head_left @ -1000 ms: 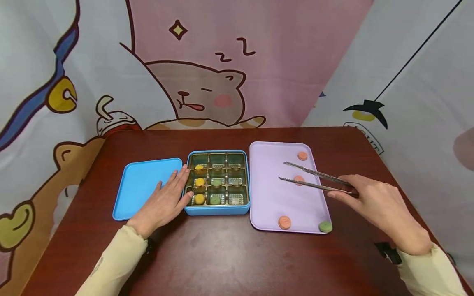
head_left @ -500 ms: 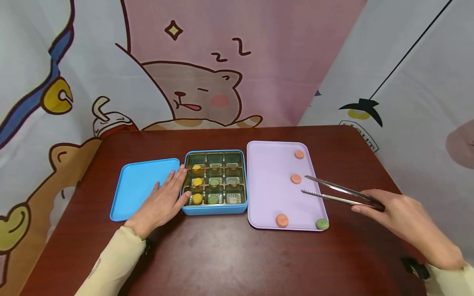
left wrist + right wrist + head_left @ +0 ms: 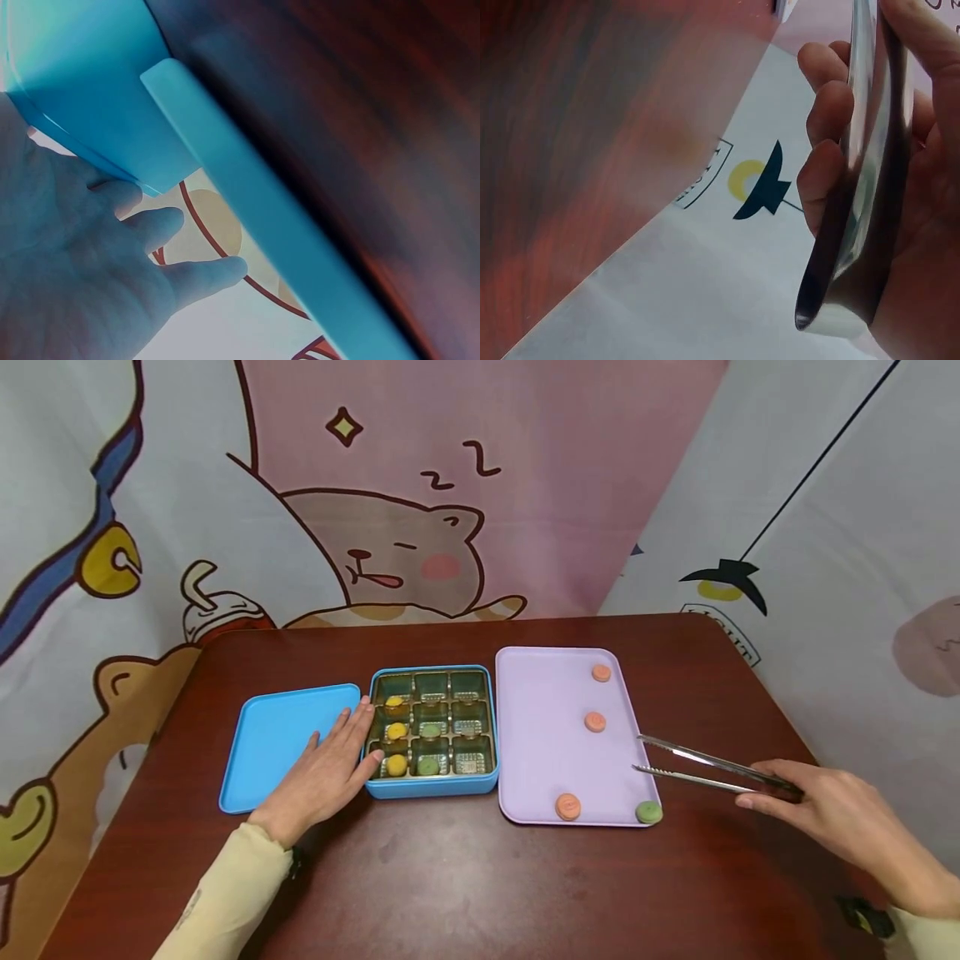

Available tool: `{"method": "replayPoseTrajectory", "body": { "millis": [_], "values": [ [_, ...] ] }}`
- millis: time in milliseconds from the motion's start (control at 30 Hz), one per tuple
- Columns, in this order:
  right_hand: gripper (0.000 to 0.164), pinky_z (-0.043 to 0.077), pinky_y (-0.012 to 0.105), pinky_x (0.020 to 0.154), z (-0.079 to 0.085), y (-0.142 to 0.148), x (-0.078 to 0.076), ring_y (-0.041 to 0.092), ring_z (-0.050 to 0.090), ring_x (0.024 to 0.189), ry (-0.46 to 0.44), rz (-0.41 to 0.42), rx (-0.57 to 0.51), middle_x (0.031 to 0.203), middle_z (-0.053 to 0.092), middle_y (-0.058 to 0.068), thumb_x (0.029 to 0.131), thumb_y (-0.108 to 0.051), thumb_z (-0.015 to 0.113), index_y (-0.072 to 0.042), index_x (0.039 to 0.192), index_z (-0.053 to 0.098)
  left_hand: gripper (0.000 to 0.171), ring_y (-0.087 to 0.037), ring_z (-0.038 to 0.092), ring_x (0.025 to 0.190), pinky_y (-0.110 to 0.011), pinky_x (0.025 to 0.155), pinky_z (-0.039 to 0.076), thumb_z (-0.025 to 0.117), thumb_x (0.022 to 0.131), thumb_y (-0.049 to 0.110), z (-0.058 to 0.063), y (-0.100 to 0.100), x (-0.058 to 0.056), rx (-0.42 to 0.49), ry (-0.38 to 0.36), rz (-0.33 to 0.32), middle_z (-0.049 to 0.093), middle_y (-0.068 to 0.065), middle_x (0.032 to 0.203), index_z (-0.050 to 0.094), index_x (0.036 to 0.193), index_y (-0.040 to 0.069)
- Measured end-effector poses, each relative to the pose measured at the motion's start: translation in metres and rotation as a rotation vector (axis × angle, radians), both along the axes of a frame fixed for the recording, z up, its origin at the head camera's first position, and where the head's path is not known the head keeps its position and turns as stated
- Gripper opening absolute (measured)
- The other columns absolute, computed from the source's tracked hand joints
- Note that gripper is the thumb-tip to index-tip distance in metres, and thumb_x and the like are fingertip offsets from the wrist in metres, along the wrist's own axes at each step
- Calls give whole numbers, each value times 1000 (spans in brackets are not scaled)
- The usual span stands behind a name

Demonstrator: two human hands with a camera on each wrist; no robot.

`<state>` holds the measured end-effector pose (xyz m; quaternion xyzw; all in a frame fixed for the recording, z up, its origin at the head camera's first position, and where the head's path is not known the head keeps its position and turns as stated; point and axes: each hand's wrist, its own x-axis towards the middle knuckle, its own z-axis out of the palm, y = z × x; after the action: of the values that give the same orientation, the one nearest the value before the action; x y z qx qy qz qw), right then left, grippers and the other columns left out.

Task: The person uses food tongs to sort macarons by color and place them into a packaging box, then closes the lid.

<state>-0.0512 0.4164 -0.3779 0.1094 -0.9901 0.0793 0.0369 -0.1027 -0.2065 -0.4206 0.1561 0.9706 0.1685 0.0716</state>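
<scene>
In the head view my left hand [image 3: 321, 777], fingers straight, rests against the left side of a blue box [image 3: 431, 788]. The box's gold insert has compartments: yellow macarons [image 3: 397, 766] fill the left column, and green macarons [image 3: 428, 766] sit in the middle column's front and centre cells. My right hand [image 3: 847, 814] holds metal tongs [image 3: 708, 768], whose parted tips hover by the right edge of a lilac tray [image 3: 536, 752] with nothing between them. The right wrist view shows fingers curled round the tongs [image 3: 870, 172]. On the tray lie three orange macarons [image 3: 596, 722] and one green macaron [image 3: 648, 812].
A blue lid [image 3: 281, 743] lies left of the box, partly behind my left hand. Everything stands on a dark red-brown table [image 3: 450, 877]. A cartoon-printed curtain [image 3: 562, 485] hangs behind it.
My right hand has drawn the tongs rightward and toward me, away from the middle orange macaron. The left hand stays at the box. The head view has shifted slightly.
</scene>
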Motion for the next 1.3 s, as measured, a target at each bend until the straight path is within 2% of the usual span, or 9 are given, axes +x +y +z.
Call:
{"method": "replayPoseTrajectory", "body": {
  "millis": [233, 367, 467, 600, 900, 1100, 1167, 1233, 1300],
  "values": [
    [45, 31, 27, 55, -6, 9, 6, 1, 38, 64, -15, 3, -13, 75, 52, -15, 77, -46, 89, -16, 107, 75, 78, -38, 9, 158, -75, 116, 14, 40, 110, 52, -1, -1, 0, 4, -6, 4, 3, -7, 174, 9, 167, 9],
    [43, 34, 27, 55, -9, 11, 9, 0, 40, 66, -12, 31, -19, 84, 63, -12, 76, -45, 90, -18, 107, 76, 78, -38, 10, 158, -75, 116, 14, 40, 110, 52, -1, -3, 0, 2, -4, 6, 3, -8, 174, 8, 167, 9],
    [42, 44, 31, 57, -11, 14, 9, 6, 54, 71, 16, 65, -16, 96, 72, -5, 73, -42, 92, -21, 106, 77, 78, -39, 10, 158, -75, 116, 14, 40, 110, 51, -1, -4, 0, 3, -5, 8, 3, -8, 174, 7, 167, 9],
    [42, 53, 38, 65, -12, 18, 11, 18, 66, 83, 15, 105, 14, 101, 74, -3, 72, -40, 93, -20, 106, 78, 78, -39, 10, 158, -76, 116, 13, 40, 110, 51, -1, -5, 0, 10, -4, 10, 3, -8, 174, 7, 168, 10],
    [48, 55, 54, 73, -10, 21, 14, 31, 68, 92, -188, 63, 18, 106, 74, 5, 81, -43, 86, -9, 113, 77, 78, -39, 10, 158, -75, 116, 14, 40, 110, 52, -1, -7, 0, 9, -2, 13, 2, -6, 174, 7, 168, 10],
    [49, 53, 64, 77, -13, 17, 9, 42, 67, 98, -137, 86, 61, 105, 75, 10, 78, -46, 88, -11, 110, 79, 78, -39, 10, 158, -76, 116, 14, 39, 110, 52, -2, -5, 0, 5, -3, 9, 3, -7, 174, 7, 168, 10],
    [48, 54, 62, 75, -13, 16, 7, 39, 67, 94, -117, 90, 74, 102, 74, 10, 77, -47, 88, -12, 109, 79, 78, -38, 10, 158, -75, 116, 14, 39, 110, 52, -2, -3, 0, 4, -5, 7, 3, -7, 174, 7, 168, 10],
    [51, 53, 65, 75, -12, 13, 4, 43, 67, 96, -130, 76, 93, 103, 74, 16, 79, -50, 86, -10, 110, 79, 78, -38, 9, 158, -75, 116, 14, 39, 110, 52, -2, -2, -1, 4, -6, 6, 3, -7, 174, 7, 168, 11],
    [53, 54, 62, 71, -12, 11, 2, 40, 67, 93, -131, 75, 107, 104, 73, 18, 80, -51, 85, -9, 111, 79, 78, -38, 9, 158, -75, 116, 14, 40, 110, 52, -2, 0, -1, 3, -7, 5, 3, -7, 174, 7, 168, 11]
  ]
}}
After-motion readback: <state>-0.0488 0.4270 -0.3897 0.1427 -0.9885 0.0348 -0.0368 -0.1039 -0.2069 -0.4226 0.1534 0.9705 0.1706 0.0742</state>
